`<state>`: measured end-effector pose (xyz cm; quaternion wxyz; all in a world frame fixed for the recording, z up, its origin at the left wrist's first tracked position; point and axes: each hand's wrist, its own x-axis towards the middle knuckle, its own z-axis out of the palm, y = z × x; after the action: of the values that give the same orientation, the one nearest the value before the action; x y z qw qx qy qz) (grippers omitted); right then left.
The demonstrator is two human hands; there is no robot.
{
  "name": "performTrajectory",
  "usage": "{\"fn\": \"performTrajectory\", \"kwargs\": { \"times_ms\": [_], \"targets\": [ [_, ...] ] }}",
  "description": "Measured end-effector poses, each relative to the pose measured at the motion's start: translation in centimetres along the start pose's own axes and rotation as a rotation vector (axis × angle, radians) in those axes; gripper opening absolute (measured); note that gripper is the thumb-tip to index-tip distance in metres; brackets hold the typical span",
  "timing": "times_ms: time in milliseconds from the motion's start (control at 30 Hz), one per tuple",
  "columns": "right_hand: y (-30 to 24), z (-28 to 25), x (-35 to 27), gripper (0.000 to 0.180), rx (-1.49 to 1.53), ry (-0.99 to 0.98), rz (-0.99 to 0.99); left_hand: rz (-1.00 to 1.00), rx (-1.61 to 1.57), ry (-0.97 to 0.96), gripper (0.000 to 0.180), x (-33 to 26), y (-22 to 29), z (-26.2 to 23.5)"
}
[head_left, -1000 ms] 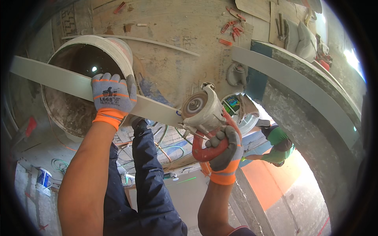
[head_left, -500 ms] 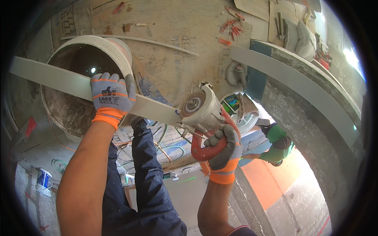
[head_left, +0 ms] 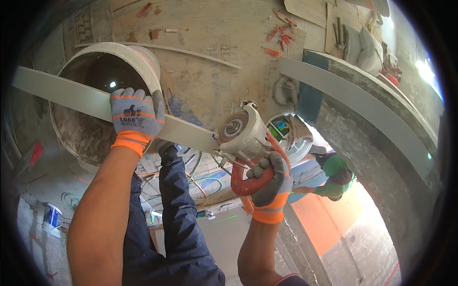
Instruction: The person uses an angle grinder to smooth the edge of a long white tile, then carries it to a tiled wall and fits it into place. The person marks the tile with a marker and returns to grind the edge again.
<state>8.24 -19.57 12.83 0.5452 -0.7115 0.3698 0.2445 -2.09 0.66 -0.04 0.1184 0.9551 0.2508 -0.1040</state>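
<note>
The pale strip of tile or board lay slantwise over the mouth of the large round bucket, its right end running out past the rim to the handheld grinder. The gloved left hand was closed over the strip near the bucket's rim, while the gloved right hand was wrapped around the grinder's red loop handle, with the round disc right at the strip's end. Judging by this, the work on that end was under way and not finished: the strip lay in one long piece, no offcut showed beside it, and the tool had not been set down. Another long pale strip rested along the ledge to the right, touched by neither hand; whether it had been worked could not be told. The disc and guard hid the exact meeting of tool and strip, so contact, the finish of the edge and whether the disc was turning were all unclear. The left hand's fingertips and palm contact were largely out of sight, the bucket's dark inside was hard to read, and the strip's far left end faded into the lens's dark rim.
</note>
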Motion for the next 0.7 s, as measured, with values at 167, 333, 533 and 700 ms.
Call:
{"fn": "performTrajectory", "kwargs": {
  "times_ms": [167,333,533,700],
  "targets": [
    [-0.03,-0.05,-0.06,0.015,0.039,0.003,0.021,-0.019,0.007,-0.04,0.03,0.09,0.12,-0.28],
    [-0.13,-0.08,-0.06,0.015,0.024,-0.002,0.025,-0.009,0.009,-0.035,0.03,0.13,0.14,-0.36],
    [-0.2,0.02,-0.25,0.016,0.021,0.002,0.019,-0.013,0.005,-0.051,0.03,0.05,0.09,-0.25],
    [-0.33,-0.13,-0.07,0.018,-0.029,0.005,0.032,0.016,0.019,0.021,0.031,0.04,0.05,-0.06]
  ]
}}
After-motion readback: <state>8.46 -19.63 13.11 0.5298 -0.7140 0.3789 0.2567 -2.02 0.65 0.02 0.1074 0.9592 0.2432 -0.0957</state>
